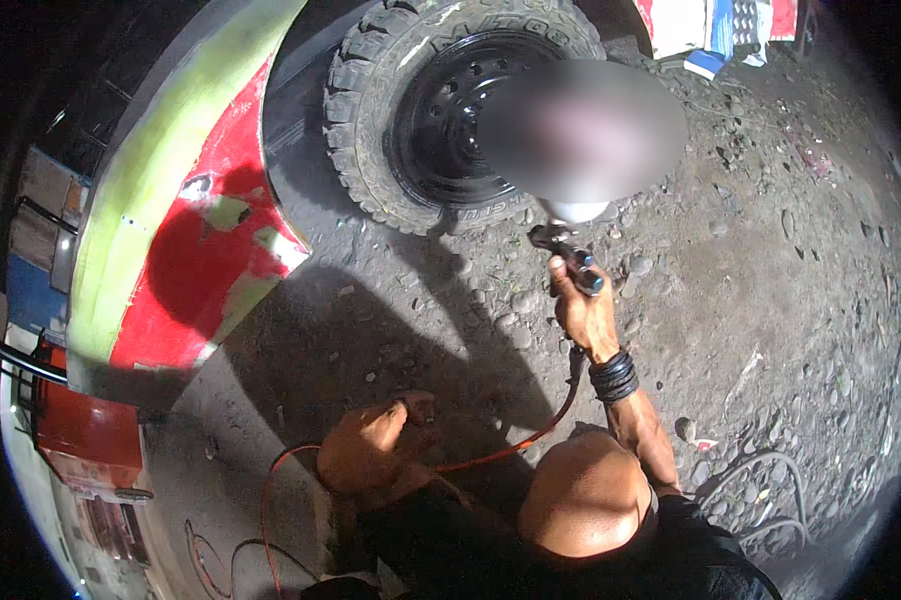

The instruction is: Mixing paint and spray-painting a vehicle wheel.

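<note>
Right hand (587, 320) clamped on the dark metal spray gun with blue-ended knobs (576, 264), over stony grey ground (710, 300) near the chunky black tyre (346, 150) — steady wrist, slack orange flexible hose (520, 447) should serve best. Left hand (416, 407) in shadow — can't tell its grip.

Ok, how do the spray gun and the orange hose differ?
The spray gun is mostly dark, while the orange hose is brightly coloured. The spray gun is compact; the orange hose is long and curved. The right hand grips the spray gun, whereas the orange hose runs off leftward. The two seem joined below that hand.
</note>
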`<state>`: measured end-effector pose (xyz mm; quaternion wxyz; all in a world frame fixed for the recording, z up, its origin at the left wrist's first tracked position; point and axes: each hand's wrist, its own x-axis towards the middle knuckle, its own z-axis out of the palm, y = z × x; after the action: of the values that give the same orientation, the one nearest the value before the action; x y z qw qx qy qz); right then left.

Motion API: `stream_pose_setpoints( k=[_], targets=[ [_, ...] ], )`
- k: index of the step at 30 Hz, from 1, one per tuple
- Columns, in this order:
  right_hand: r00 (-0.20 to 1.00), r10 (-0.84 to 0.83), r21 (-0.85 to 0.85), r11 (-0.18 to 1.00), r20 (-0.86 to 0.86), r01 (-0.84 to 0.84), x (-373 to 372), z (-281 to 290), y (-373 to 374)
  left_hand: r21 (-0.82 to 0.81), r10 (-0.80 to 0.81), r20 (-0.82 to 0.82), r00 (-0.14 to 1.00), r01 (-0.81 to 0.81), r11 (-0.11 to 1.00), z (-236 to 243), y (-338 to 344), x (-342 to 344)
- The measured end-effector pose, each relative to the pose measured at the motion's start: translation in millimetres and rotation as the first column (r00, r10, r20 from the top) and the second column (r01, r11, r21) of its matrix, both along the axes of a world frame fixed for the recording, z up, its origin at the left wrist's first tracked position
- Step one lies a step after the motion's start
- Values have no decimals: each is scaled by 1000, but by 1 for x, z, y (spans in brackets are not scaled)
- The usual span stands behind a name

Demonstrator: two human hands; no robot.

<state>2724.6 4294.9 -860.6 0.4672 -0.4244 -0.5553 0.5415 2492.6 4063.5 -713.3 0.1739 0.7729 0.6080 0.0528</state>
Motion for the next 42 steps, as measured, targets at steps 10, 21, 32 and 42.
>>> stream_pose_setpoints(
  k=[10,21,32,42],
  targets=[
    [1000,-5,235,972,9,2,-23,98,0,-57,92,-27,995,-93,994,-10,-19,-13],
    [1000,-30,261,965,-5,30,-22,127,-3,-229,219,46,975,-203,952,6,-11,-5],
    [986,81,141,985,146,-102,-13,126,-8,-59,165,15,986,-164,985,15,-18,7],
    [980,-137,175,971,-145,162,-6,149,13,-147,166,-15,986,-167,975,9,-17,-3]
  ],
)
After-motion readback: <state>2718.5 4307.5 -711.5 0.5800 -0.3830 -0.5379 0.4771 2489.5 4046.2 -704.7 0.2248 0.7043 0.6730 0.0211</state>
